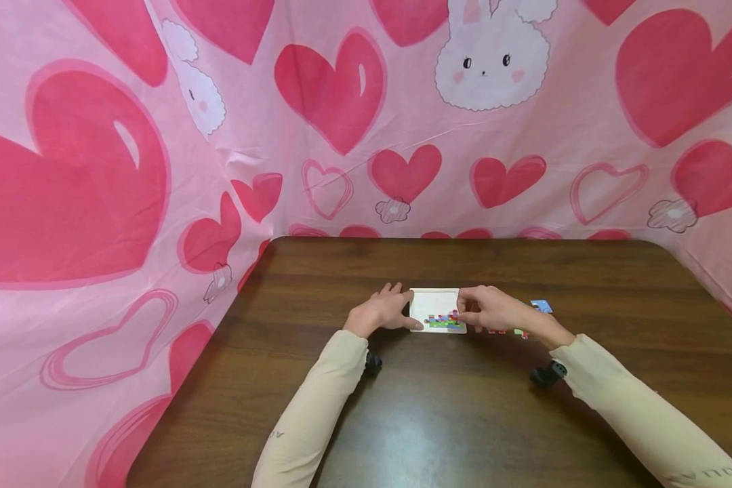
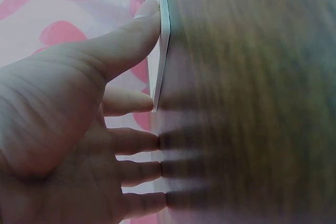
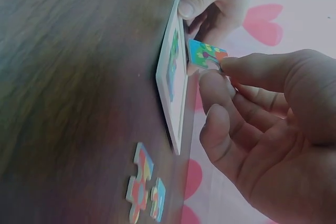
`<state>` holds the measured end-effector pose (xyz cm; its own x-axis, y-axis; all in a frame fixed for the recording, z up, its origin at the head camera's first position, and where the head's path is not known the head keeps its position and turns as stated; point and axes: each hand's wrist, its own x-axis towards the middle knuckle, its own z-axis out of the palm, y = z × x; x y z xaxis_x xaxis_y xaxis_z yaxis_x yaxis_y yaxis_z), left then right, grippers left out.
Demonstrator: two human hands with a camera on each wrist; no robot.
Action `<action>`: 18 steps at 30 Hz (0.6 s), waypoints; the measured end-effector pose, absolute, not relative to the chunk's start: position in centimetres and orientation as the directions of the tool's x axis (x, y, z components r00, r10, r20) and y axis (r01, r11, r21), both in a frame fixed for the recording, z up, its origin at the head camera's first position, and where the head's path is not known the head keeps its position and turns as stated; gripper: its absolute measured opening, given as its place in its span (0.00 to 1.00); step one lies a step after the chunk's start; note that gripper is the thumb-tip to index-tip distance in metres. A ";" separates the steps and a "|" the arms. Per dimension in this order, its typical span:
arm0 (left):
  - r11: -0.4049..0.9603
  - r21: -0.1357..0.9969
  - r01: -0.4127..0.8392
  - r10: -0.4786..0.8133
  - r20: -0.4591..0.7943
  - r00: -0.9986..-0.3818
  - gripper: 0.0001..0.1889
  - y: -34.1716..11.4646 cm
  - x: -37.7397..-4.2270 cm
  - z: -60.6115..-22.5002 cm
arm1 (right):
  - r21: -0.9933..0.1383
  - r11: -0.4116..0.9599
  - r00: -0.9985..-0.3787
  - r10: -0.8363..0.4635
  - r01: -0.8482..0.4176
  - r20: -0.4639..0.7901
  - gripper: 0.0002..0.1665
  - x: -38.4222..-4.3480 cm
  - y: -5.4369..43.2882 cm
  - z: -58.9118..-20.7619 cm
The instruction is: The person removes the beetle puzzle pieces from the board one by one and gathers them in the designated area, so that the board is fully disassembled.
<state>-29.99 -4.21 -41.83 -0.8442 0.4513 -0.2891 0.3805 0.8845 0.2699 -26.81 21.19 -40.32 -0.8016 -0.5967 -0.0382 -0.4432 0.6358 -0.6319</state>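
A white puzzle tray [image 1: 430, 300] lies on the table, with joined colourful puzzle pieces [image 1: 440, 322] along its near side. My left hand [image 1: 379, 309] is at the tray's left edge, its thumb on the rim and its fingers spread straight, tips down at the tabletop. Over the tray's right side, my right hand [image 1: 491, 308] pinches a puzzle piece [image 3: 203, 54] between thumb and forefinger. That piece shows green, blue and orange and is held tilted above the tray in the right wrist view.
Loose puzzle pieces lie right of the tray, among them a blue one [image 1: 541, 306] and a red-and-green one [image 1: 521, 333], partly behind my right forearm. The brown wooden table [image 1: 427, 420] meets a pink heart-patterned cloth [image 1: 341, 183] at its far and left edges.
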 end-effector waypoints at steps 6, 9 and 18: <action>0.885 0.276 0.376 0.449 -0.288 -0.845 0.45 -4.2 -30.0 -42.0 | -0.635 0.632 -0.808 -0.589 -0.443 -0.023 0.09 -26.0 22.1 -40.5; 0.884 0.279 0.374 0.449 -0.290 -0.845 0.45 -4.2 -30.0 -42.0 | -0.633 0.634 -0.812 -0.584 -0.444 -0.015 0.09 -25.7 22.4 -40.6; 0.885 0.276 0.375 0.448 -0.284 -0.848 0.45 -4.2 -30.1 -42.1 | -0.619 0.647 -0.815 -0.579 -0.446 -0.018 0.08 -25.3 23.4 -40.7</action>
<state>-30.05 -4.24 -42.08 -0.8476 0.4478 -0.2845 0.3748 0.8849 0.2764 -25.30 23.38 -40.71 -0.8153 -0.5787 -0.0177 -0.4458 0.6469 -0.6187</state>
